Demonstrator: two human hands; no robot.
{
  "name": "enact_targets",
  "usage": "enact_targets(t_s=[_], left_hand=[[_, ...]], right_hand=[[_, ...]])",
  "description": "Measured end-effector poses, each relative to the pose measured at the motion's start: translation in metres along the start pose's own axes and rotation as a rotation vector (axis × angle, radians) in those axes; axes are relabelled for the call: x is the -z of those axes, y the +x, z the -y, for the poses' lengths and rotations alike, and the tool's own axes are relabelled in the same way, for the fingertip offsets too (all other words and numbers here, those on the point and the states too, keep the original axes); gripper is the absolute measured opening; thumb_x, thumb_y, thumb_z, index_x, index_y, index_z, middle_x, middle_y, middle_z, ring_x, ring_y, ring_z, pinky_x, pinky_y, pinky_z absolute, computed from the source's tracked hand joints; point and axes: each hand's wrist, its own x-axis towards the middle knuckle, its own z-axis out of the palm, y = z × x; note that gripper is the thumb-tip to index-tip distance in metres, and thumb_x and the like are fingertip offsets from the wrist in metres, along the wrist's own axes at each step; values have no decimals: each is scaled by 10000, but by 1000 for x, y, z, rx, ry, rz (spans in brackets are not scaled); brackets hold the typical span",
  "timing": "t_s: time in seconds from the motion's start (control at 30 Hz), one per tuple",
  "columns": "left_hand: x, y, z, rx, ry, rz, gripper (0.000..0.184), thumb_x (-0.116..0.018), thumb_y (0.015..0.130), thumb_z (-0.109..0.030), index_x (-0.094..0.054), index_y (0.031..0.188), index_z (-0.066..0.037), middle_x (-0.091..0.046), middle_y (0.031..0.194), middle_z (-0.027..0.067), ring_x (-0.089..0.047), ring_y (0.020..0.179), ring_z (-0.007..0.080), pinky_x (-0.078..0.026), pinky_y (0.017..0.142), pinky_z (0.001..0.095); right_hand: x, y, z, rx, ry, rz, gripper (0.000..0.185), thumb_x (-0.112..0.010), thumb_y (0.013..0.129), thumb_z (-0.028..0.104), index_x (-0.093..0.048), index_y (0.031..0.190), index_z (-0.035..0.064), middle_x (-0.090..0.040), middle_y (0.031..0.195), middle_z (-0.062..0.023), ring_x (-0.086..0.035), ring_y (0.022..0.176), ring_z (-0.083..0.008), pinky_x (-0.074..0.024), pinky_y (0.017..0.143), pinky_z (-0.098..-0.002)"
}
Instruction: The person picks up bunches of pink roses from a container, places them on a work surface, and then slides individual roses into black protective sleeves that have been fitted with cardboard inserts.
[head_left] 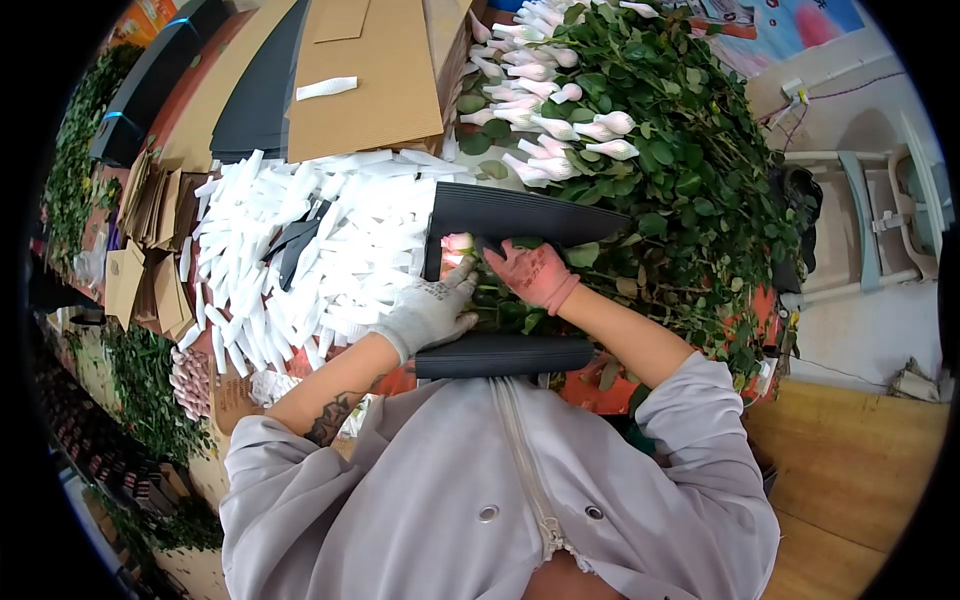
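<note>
Bruising easily, presumably, the light rose is best stem-held. It is touched by the loosely spread left hand; what the half-curled right hand holds cannot be told.

1. We wear a loose, light-grey fabric jacket with bunched sleeves.
2. Two round metal eyelets flank our pale zip.
3. Our left hand wears a whitish fabric glove.
4. Our right hand wears a coral-pink, dark-printed fabric glove.
</note>
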Motion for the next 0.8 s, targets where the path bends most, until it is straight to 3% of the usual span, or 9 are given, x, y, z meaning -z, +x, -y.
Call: enact_targets(t_s=[0.2,0.27,0.4,0.47,0.5,0.53,0.6,0.8], left_hand=[[-16,-1,3,-40,48,-107,624,-509,852,-388,-370,1340,-26,-294,1435,153,-589,1003,325,-480,825,403],[0,-5,-7,4,29,-33,616,-505,855,-377,-365,1344,-30,-288,1439,148,-585,1013,319,-478,828,401],[7,-2,-10,28,32,9,562,-507,858,-348,-407,1326,-53,-313,1432,128,-580,1033,292,-475,838,387],[-3,7,10,-42,26,-64,539,-516,850,-341,-438,1307,-65,-343,1415,122,-578,1038,282,-473,842,381],[-8,12,19,-111,9,-139,516,-525,843,-334,-469,1287,-78,-372,1399,116,-576,1042,272,-472,845,375],[7,11,11,-21,-13,-73,456,-497,854,-344,-519,1244,-110,-438,1360,65,-567,1066,243,-465,863,358],[15,8,5,-42,3,-28,453,-503,851,-330,-515,1249,-113,-431,1365,62,-563,1071,240,-464,865,355],[13,7,16,-68,-49,-88,487,-540,824,-234,-475,1289,-105,-407,1378,90,-537,1098,278,-451,889,360]], right_hand=[[16,3,-4,-44,87,68,458,-446,814,154,-473,1270,119,-615,1075,-163,-638,765,-228,-459,532,-356],[12,3,-1,-61,89,211,454,-445,820,152,-472,1272,121,-606,1100,-174,-641,794,-228,-469,555,-354],[21,6,-6,-61,179,151,423,-444,826,147,-489,1244,109,-612,1055,-171,-639,803,-236,-469,562,-346],[15,14,0,-51,155,98,368,-437,836,142,-528,1187,77,-614,851,-87,-627,720,-215,-469,541,-341],[13,16,-1,-91,173,97,368,-437,836,142,-528,1187,77,-614,851,-87,-627,720,-215,-469,541,-341],[15,16,-3,-66,178,92,356,-438,839,140,-536,1175,75,-615,860,-91,-629,731,-217,-474,547,-344],[39,11,-4,-70,225,123,321,-427,851,135,-556,1138,70,-618,883,-104,-632,737,-222,-484,556,-340],[21,12,2,-88,255,8,337,-469,817,127,-547,1142,81,-603,928,-126,-635,738,-242,-494,577,-351]])
